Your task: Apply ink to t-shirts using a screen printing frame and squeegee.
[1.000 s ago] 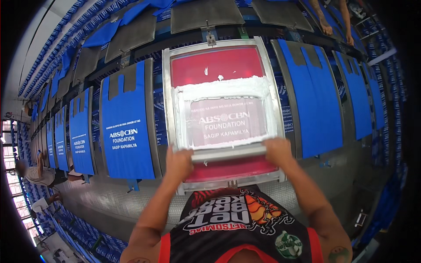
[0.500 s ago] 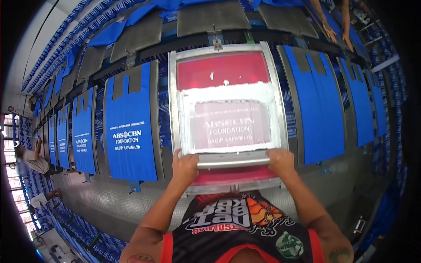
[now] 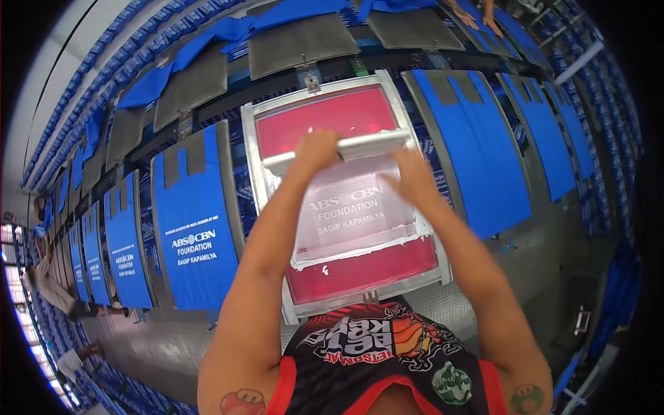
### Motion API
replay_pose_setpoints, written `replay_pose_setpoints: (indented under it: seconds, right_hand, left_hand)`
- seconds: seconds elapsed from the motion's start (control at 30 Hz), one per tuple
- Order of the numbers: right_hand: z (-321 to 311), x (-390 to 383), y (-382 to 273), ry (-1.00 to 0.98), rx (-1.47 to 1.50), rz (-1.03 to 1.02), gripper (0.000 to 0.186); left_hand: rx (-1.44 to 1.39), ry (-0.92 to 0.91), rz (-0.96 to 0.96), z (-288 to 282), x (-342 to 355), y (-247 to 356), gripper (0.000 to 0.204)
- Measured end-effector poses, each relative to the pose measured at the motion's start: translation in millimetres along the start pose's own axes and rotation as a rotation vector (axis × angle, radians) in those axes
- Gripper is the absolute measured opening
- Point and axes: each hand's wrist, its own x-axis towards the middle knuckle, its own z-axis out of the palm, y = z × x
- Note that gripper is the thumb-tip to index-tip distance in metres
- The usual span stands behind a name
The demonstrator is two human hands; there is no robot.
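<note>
Head cam, frame (image 3: 366, 292), wht paste (image 3: 360, 247) inside

**White Set Against Red and Blue**

Deep red is shown at both ends of the screen (image 3: 366, 265), its middle being tinted pale mauve, lettered in white and edged with white smears (image 3: 304, 261). Silver-grey is seen on the frame (image 3: 387, 287), off-white on the bar (image 3: 371, 145). The nearest left bag (image 3: 195, 280) is printed white on blue; the nearest right bag (image 3: 481, 166) is coloured plain blue. The black jersey (image 3: 325, 387) is patterned in white and orange and trimmed red.
</note>
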Motion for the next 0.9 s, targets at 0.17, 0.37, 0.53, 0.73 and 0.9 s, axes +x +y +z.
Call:
replay_pose_setpoints:
  seconds: [0.17, 0.37, 0.53, 0.73, 0.9]
  right_hand:
    - [-10, -220, -57, -1.222, 0.682, 0.613, 0.057]
    - [21, -272, -109, -0.896, 0.964, 0.965, 0.047]
    - [-15, -270, -136, -0.500, 1.109, 0.886, 0.026]
    - [-8, -273, -126, -0.461, 1.120, 0.881, 0.022]
    - [-2, -278, -122, -0.464, 1.091, 0.880, 0.020]
  left_hand:
    - [-0.080, -0.152, 0.064, -57, 28, -26, 0.039]
    - [0.055, -0.056, -0.071, -28, 3, 10, 0.042]
    - [0.091, -0.094, -0.149, -35, -17, 14, 0.042]
    - [0.212, -0.101, -0.116, 7, -136, 74, 0.038]
    - [0.023, 0.235, 0.016, 46, -257, 153, 0.031]
